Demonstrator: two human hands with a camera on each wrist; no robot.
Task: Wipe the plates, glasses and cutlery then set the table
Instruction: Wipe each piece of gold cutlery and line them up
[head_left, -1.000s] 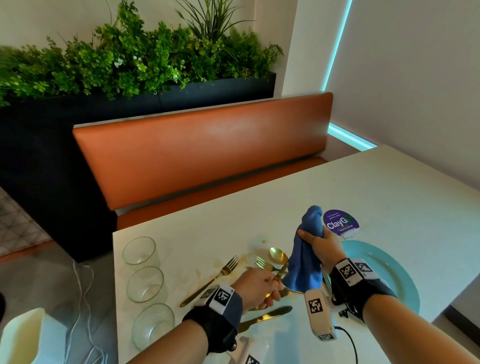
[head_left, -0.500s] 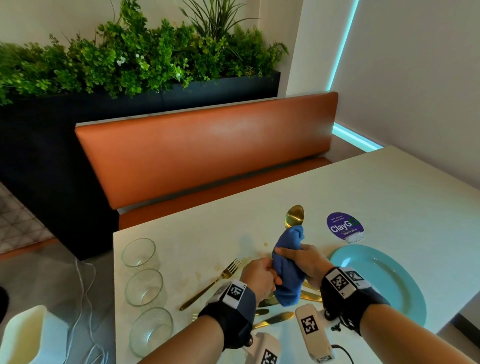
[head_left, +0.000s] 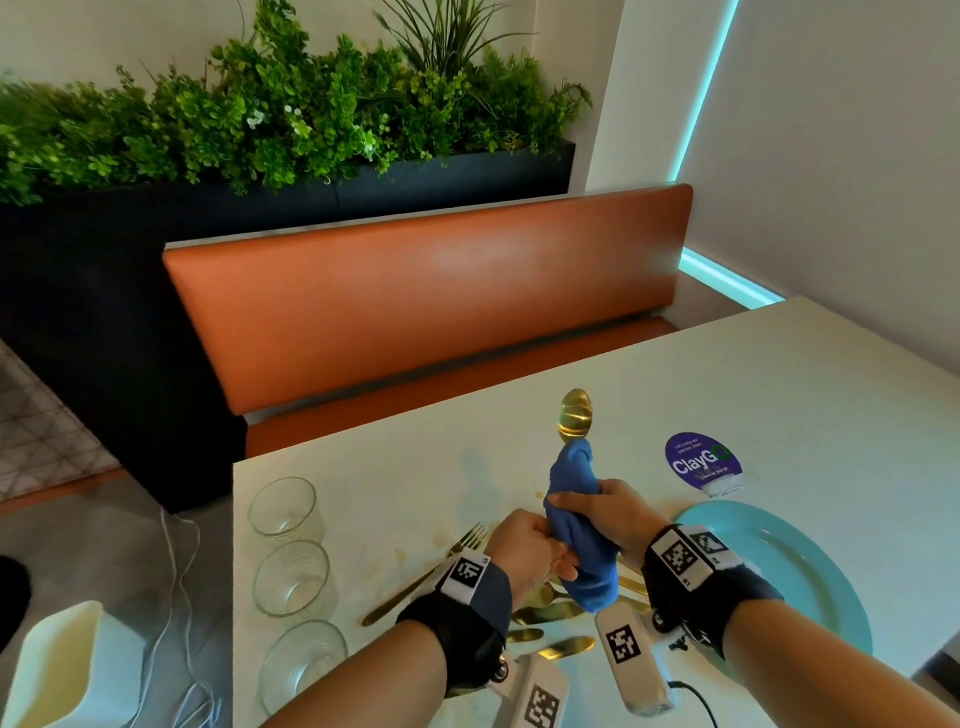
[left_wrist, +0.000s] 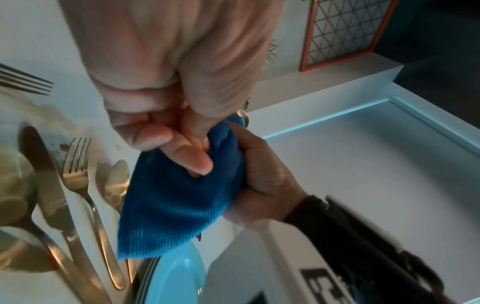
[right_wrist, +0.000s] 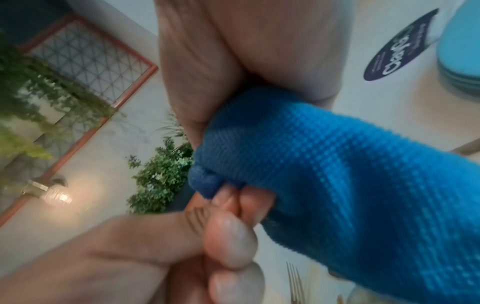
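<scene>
A gold spoon (head_left: 575, 413) stands upright above the table, its bowl poking out of the top of a blue cloth (head_left: 576, 525). My right hand (head_left: 608, 519) grips the cloth, which is wrapped round the spoon's handle. My left hand (head_left: 530, 551) is curled at the lower end of the handle, which the cloth mostly hides. In the left wrist view the cloth (left_wrist: 176, 205) hangs below both fists. A teal plate (head_left: 810, 571) lies to the right. A gold fork (head_left: 431, 577) and more gold cutlery (head_left: 550, 613) lie under my hands.
Three empty glasses (head_left: 283, 506) (head_left: 293, 577) (head_left: 301, 657) line the white table's left edge (head_left: 236, 545). A purple sticker (head_left: 701, 462) sits beyond the plate. Brownish stains mark the table near the fork. An orange bench (head_left: 426, 291) runs along the far side.
A second ago my left hand held the spoon low beside the raised cloth. The spoon now stands upright, and my right hand has closed the cloth round its handle.
</scene>
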